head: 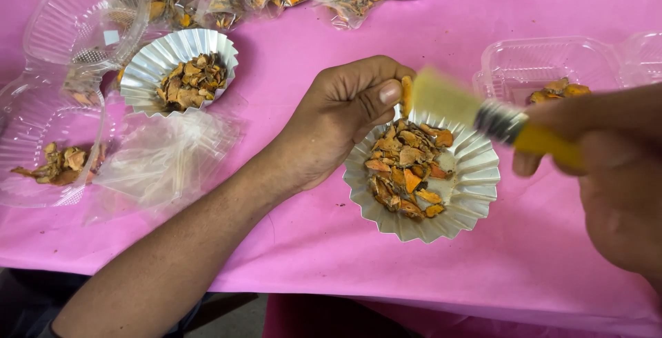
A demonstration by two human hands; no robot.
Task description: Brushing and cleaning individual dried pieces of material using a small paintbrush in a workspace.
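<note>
my left hand curls into a fist above the foil cup, its grip pinching an orange slice upright at the cup's far rim. my right hand, blurred, closes its grip on a yellow brush, bristles touching the slice, over the pink surface.

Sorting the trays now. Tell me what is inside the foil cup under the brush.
The foil cup holds dried orange and brown chips, heaped at its middle. The left hand pinches one piece above it, against the brush in the right hand. The heap hides the cup's bottom.
</note>
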